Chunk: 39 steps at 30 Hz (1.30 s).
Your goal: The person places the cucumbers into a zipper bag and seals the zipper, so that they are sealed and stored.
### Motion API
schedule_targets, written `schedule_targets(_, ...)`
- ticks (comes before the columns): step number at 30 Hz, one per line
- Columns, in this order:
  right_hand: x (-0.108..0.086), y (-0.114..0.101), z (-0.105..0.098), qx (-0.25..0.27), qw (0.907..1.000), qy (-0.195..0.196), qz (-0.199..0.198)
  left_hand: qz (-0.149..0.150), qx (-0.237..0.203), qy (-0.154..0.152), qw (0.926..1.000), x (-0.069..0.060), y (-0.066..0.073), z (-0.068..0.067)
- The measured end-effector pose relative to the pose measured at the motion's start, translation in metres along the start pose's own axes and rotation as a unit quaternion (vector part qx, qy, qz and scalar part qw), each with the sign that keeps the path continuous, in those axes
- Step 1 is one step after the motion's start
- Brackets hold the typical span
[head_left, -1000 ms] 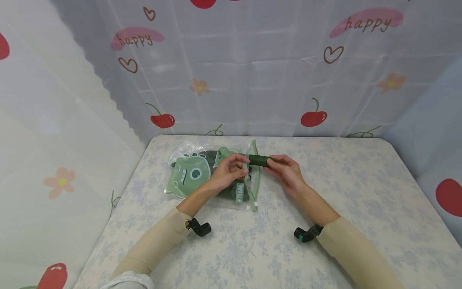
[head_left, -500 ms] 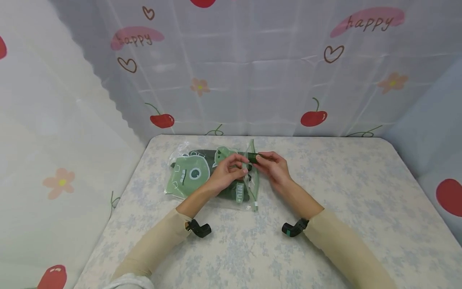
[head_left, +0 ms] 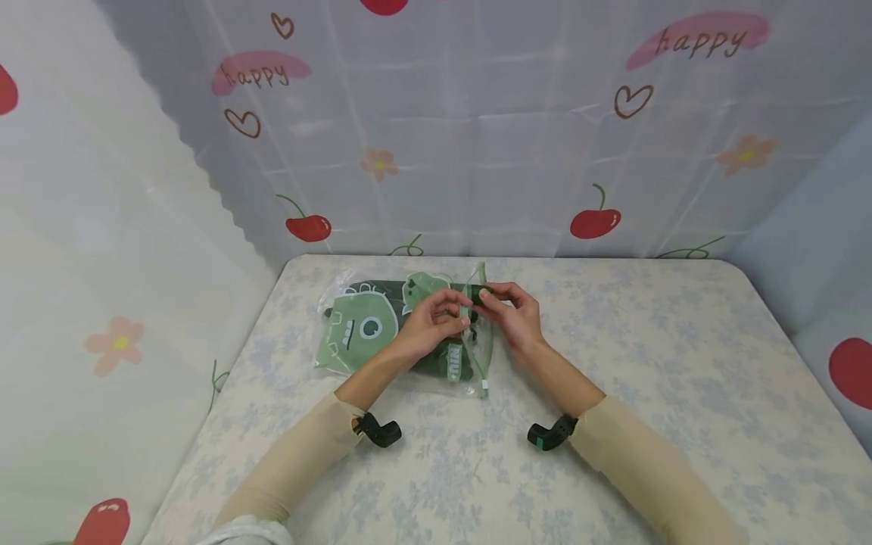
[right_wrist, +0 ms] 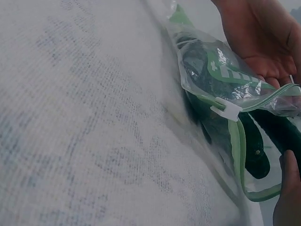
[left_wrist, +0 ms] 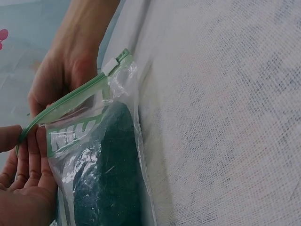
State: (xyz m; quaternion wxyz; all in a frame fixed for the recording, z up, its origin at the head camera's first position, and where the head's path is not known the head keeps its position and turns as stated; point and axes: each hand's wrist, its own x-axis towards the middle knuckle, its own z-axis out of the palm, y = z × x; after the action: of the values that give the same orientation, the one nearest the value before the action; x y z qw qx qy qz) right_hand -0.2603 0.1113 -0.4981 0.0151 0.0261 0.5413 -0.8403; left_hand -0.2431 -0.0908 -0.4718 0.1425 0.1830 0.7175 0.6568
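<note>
A clear slider zip bag with green monster prints lies on the table, its mouth towards the right. My left hand pinches the upper layer at the mouth; in the left wrist view its thumb and fingers stand either side of the green zip edge. My right hand holds the end of a dark green cucumber, most of which is inside the bag. Another cucumber lies in the bag beside it. The white slider sits at the near end of the gaping zip.
A pale floral cloth covers the table. Behind it hangs a white curtain with cherries and hearts, and another curtain panel stands on the left.
My right hand has moved left, and the cucumber has slid deeper into the bag, with only its end showing. My left hand has stayed at the bag's mouth.
</note>
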Motion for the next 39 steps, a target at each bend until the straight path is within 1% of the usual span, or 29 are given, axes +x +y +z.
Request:
schedule_targets(2,0.001,0.002,0.002,0.005,1.0000,0.005,-0.004,0.002,0.002,-0.004,1.0000,0.000,0.001,0.001)
schedule_targets(5,0.002,0.005,0.005,-0.014,0.9998,0.008,-0.010,0.003,0.007,-0.005,1.0000,0.000,0.002,0.002)
schedule_targets(7,0.003,0.005,0.006,-0.046,0.9989,0.007,-0.010,-0.002,0.006,-0.004,1.0000,-0.001,0.002,0.003)
schedule_targets(9,0.004,0.005,0.004,-0.108,0.9940,0.002,-0.017,-0.008,0.004,-0.002,1.0000,-0.001,0.000,0.004)
schedule_targets(10,0.005,0.004,0.002,-0.146,0.9889,-0.003,-0.026,-0.010,0.004,-0.001,0.9999,-0.001,0.000,0.004)
schedule_targets(11,0.006,0.002,-0.001,-0.186,0.9818,-0.008,-0.037,-0.012,0.004,0.000,0.9999,-0.001,-0.001,0.004)
schedule_targets(14,0.011,-0.003,-0.009,-0.290,0.9543,-0.027,-0.066,-0.014,0.006,0.004,0.9999,0.000,-0.003,0.004)
schedule_targets(15,0.012,-0.004,-0.011,-0.310,0.9475,-0.033,-0.071,-0.015,0.004,0.005,0.9999,0.000,-0.003,0.003)
schedule_targets(16,0.013,-0.005,-0.012,-0.317,0.9447,-0.043,-0.070,-0.016,0.003,0.006,0.9998,0.000,-0.003,0.002)
schedule_targets(18,0.016,-0.004,-0.015,-0.321,0.9434,-0.057,-0.058,-0.019,-0.002,0.007,0.9998,0.000,-0.005,0.000)
schedule_targets(22,0.018,0.001,-0.016,-0.329,0.9406,-0.069,-0.045,-0.024,-0.009,0.004,0.9997,0.000,-0.008,-0.002)
schedule_targets(27,0.018,0.006,-0.016,-0.388,0.9168,-0.073,-0.062,-0.031,-0.013,-0.001,0.9994,-0.001,-0.004,0.000)
schedule_targets(29,0.017,0.007,-0.016,-0.403,0.9097,-0.074,-0.068,-0.032,-0.014,0.000,0.9994,-0.001,-0.002,0.000)
schedule_targets(30,0.016,0.007,-0.015,-0.404,0.9085,-0.078,-0.071,-0.032,-0.015,0.001,0.9994,-0.001,-0.002,0.000)
schedule_targets(34,0.014,0.003,-0.016,-0.395,0.9124,-0.083,-0.066,-0.029,-0.017,0.009,0.9994,-0.001,-0.001,-0.001)
schedule_targets(37,0.012,0.000,-0.018,-0.386,0.9167,-0.088,-0.052,-0.028,-0.016,0.009,0.9995,-0.002,-0.001,-0.001)
schedule_targets(39,0.011,-0.001,-0.020,-0.381,0.9176,-0.102,-0.048,-0.028,-0.013,0.010,0.9995,-0.003,-0.001,-0.002)
